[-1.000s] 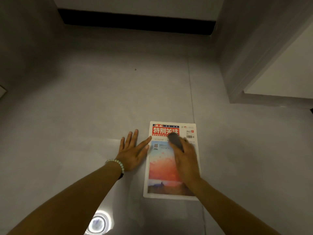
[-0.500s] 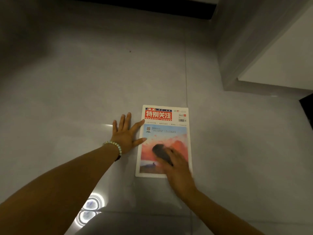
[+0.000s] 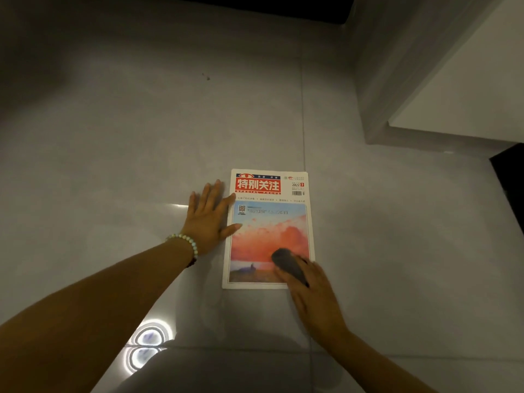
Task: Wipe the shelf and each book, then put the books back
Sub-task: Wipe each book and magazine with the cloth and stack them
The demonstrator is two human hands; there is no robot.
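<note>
1. Fingers (image 3: 310,269) of the right hand (image 3: 314,296) are bunched narrow over a dark grey cloth (image 3: 289,266), which is held and pressed onto the lower right corner of the magazine (image 3: 266,236).
2. Left hand (image 3: 207,219) is laid flat on the floor (image 3: 141,137) just beside the magazine's left edge. Its fingers are spread wide, with thumb and forefinger tips rested on the cover, and nothing is gripped.
3. Magazine is found face up on the grey tiles, its long axis running away from the person and its red title band farthest off.
4. From the cloth, nearly all the cover is spread ahead and to the left. A stroke up that long axis is judged likeliest, with the right hand already placed for it and the left kept for steadying.
5. That corner is covered by the right hand, which is blurred, so the wrap of the cloth cannot be made out. No shelf or other book is seen.
</note>
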